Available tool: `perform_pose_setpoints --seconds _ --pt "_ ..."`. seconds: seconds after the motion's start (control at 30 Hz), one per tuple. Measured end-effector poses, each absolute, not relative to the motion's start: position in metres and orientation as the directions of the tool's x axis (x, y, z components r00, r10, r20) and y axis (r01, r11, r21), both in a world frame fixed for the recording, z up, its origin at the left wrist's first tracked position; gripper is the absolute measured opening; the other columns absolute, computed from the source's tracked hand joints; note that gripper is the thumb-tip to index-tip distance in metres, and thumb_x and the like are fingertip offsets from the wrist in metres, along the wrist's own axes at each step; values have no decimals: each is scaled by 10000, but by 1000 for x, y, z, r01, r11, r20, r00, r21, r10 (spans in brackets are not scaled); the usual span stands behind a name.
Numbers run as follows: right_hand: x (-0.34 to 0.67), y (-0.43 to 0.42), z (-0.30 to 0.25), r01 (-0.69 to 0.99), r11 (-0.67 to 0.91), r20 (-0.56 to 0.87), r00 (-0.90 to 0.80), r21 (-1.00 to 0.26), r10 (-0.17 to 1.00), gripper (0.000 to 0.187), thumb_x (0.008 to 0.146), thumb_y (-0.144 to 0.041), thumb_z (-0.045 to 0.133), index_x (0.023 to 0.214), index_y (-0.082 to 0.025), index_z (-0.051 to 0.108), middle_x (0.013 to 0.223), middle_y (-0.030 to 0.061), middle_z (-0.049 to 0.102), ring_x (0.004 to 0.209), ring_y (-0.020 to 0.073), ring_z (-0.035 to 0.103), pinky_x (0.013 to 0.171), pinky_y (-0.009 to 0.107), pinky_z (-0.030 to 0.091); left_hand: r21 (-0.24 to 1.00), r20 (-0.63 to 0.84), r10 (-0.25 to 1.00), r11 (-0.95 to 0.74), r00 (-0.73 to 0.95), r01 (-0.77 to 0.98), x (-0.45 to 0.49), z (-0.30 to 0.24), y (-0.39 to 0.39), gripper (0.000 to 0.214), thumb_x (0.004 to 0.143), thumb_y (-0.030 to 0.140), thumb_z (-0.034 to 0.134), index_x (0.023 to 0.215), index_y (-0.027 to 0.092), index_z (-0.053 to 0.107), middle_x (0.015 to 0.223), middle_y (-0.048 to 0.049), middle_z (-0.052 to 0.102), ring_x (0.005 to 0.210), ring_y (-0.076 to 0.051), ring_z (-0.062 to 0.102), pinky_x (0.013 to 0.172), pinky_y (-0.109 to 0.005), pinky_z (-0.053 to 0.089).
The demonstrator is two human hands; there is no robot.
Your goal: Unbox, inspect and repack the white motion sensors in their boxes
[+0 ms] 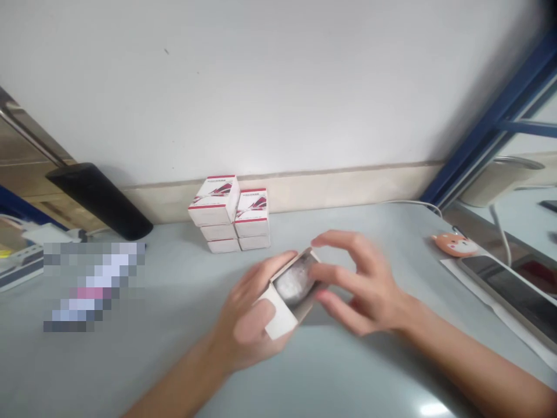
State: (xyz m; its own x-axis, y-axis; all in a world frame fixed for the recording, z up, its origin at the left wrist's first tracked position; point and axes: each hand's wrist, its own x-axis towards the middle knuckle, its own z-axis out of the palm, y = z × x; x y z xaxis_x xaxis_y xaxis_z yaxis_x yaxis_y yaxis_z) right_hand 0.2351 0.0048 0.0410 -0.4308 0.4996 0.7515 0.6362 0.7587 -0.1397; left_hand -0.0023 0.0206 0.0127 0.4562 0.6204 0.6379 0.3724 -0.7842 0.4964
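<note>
Clasping an open box point(282, 313), the left hand point(252, 322) faces the right hand point(376, 293), whose fingers point(342, 277) spread at its opening

Left hand point(248, 319) holds open box point(285, 316); right hand point(369, 290) seemingly touches it.

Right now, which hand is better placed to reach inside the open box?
Probably the right hand: its fingers are spread at the open box, close to the shiny item inside, while the left hand grips the box.
</note>
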Motion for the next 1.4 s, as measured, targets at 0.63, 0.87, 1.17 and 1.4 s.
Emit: perform_pose_setpoints --seconds 0.63,0.87,1.17,1.4 --pt "221 26 18 510 538 628 7 -672 778 69 955 -282 728 918 -273 785 1190 81 667 1132 265 637 971 463 544 -191 684 223 -864 695 465 9 27 34 407 873 -54 589 1123 264 556 1516 -154 603 1360 -304 639 1003 -495 610" --pt "256 48 45 174 370 398 172 -913 901 120 909 -351 706 872 -239 683 989 36 729 913 209 677 846 368 543 -39 608 461 -796 646 604 14 17 34 667 928 -31 536 1501 284 406 1542 -175 549 1404 -312 580 1028 -488 587" --pt "326 90 35 -420 154 -124 564 -894 816 70 780 -237 653 762 -222 587 688 -41 641 591 127 578 549 217 494 283 351 607 -795 713 537 59 53 85 566 974 274 649 1529 289 540 1408 -114 653 1370 -324 560 1134 -492 490" --pt "333 99 23 -559 140 -235 546 -817 804 212 817 -252 518 676 -262 360 510 -64 423 456 136 473 460 236 468 140 292 597 -800 747 584 86 84 129 561 947 129 530 1472 298 634 1507 -125 603 1389 -367 536 1172 -578 395"
